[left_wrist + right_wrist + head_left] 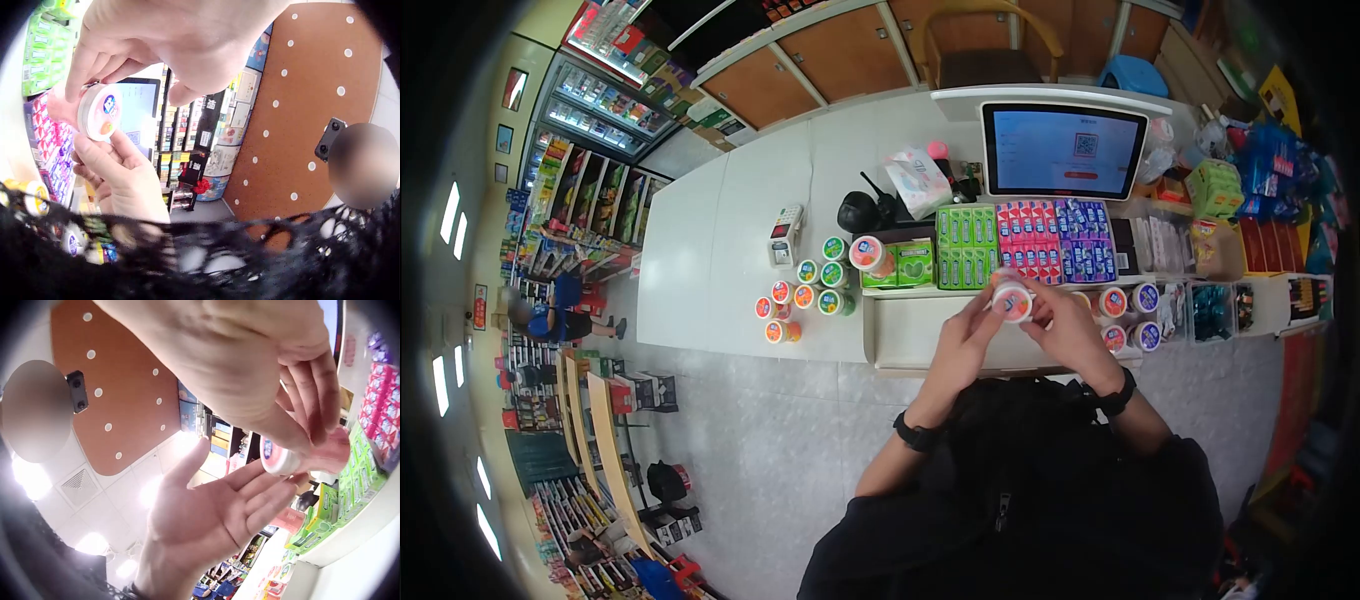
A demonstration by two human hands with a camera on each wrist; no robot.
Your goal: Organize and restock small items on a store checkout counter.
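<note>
A pink gum jar with a white lid point(1013, 303) is held up between both hands over the near side of the counter, its printed lid facing me. My right hand point(1068, 328) grips it, thumb and fingers pinching its sides. In the right wrist view, my left hand point(206, 515) is spread, palm showing and thumb apart, with its fingertips at the jar. Right behind it in the head view are pink gum boxes point(1028, 240). Several similar round jars point(831, 303) stand to the left, and more jars point(1113, 303) stand to the right.
Green point(967, 245) and purple boxes point(1085, 240) flank the pink ones. Behind them a screen point(1064, 150) shows a QR code. A card terminal point(783, 236) lies on the white counter point(700, 270). Bagged goods point(1270, 165) crowd the far right.
</note>
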